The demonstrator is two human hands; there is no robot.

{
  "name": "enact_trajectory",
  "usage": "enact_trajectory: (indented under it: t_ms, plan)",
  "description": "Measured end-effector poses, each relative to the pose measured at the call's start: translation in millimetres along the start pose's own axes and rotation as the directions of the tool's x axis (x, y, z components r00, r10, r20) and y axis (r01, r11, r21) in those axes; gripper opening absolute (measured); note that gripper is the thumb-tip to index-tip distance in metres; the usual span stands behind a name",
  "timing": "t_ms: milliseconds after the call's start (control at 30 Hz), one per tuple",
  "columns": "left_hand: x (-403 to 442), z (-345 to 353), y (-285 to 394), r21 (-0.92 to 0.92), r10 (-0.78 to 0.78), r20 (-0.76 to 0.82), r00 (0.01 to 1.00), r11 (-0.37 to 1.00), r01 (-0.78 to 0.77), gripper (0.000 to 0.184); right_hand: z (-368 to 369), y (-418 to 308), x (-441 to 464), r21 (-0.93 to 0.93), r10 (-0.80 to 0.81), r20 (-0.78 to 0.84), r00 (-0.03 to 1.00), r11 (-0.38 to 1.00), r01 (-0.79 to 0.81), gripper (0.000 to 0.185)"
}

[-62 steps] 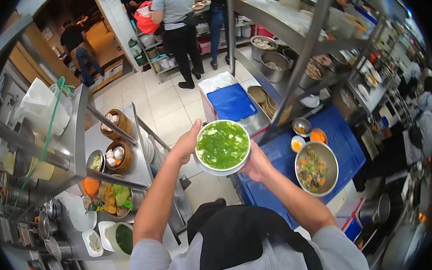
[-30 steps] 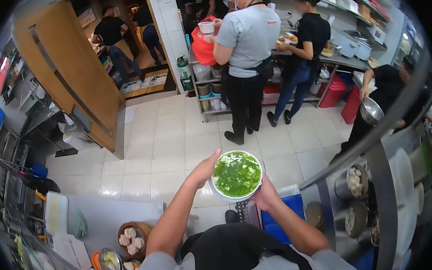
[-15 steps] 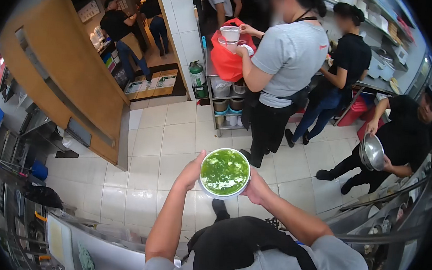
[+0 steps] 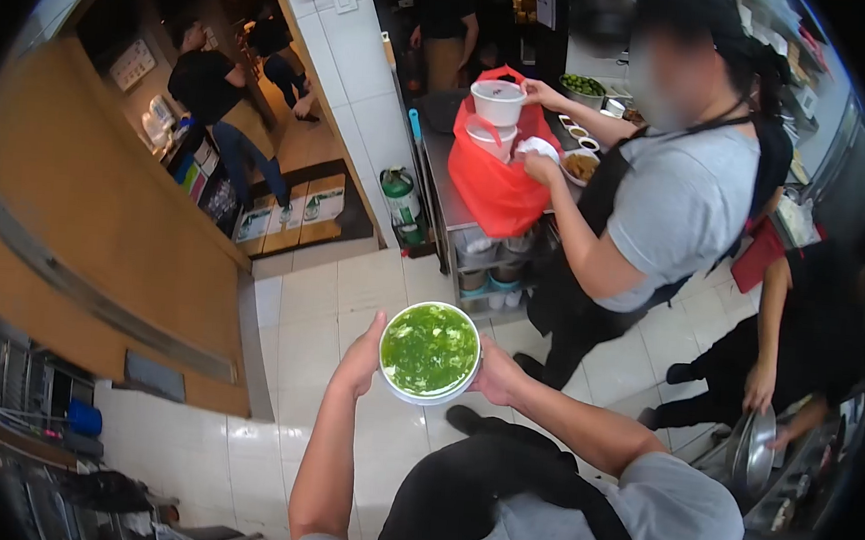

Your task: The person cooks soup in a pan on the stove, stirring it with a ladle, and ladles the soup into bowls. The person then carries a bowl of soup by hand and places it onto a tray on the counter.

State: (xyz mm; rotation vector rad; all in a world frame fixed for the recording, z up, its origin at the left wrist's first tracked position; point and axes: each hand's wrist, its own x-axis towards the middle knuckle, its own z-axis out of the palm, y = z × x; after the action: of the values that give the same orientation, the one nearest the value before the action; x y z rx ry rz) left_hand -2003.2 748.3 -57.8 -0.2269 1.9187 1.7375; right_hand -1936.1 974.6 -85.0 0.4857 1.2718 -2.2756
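A white bowl of green soup with pale wisps (image 4: 430, 350) is held level in front of my body, above the tiled floor. My left hand (image 4: 358, 353) grips its left side, thumb up near the rim. On the right side, my right hand (image 4: 496, 371) is closed round the bowl, its fingers partly hidden. Ahead to the right, a co-worker in a grey shirt (image 4: 682, 212) holds a lidded white tub (image 4: 497, 102) at a red bag (image 4: 498, 189) on a metal counter. That person's hands are apart from mine.
A wooden door (image 4: 105, 217) stands open at the left, beside a doorway with people beyond. A fire extinguisher (image 4: 401, 206) stands by the wall. At the right, a person in black holds a metal bowl (image 4: 756, 451). Pale floor tiles (image 4: 336, 288) lie ahead.
The view has moved from the shelves and counters toward the doorway and the red bag. The co-worker in grey appears nearer. Both my hands have stayed on the soup bowl.
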Motion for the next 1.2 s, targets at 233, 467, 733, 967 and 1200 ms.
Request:
enact_trajectory:
  t_ms: [233,467,733,967,1200]
  plan:
    - [144,-88,57,0.003,0.059,0.027,0.998,0.998,-0.059,0.073,37,-69,145,0.012,-0.031,0.023,0.999,0.999,0.031,0.054]
    - [250,-129,155,0.033,-0.016,0.112,0.994,0.999,0.012,0.073,60,-146,261,0.034,-0.051,-0.034,0.998,0.998,0.052,0.057]
    - [423,-141,258,0.177,-0.093,0.281,0.955,0.983,0.044,0.074,46,-241,389,0.141,-0.114,-0.139,0.984,0.981,0.134,0.055]
    - [562,-101,330,0.212,-0.057,0.403,0.914,0.977,-0.033,0.074,8,-330,461,0.202,-0.201,-0.356,0.913,0.937,0.285,0.057]
    - [648,-38,420,0.320,-0.128,0.494,0.860,0.946,-0.043,0.075,-43,-425,510,0.203,-0.209,-0.474,0.855,0.919,0.337,0.054]
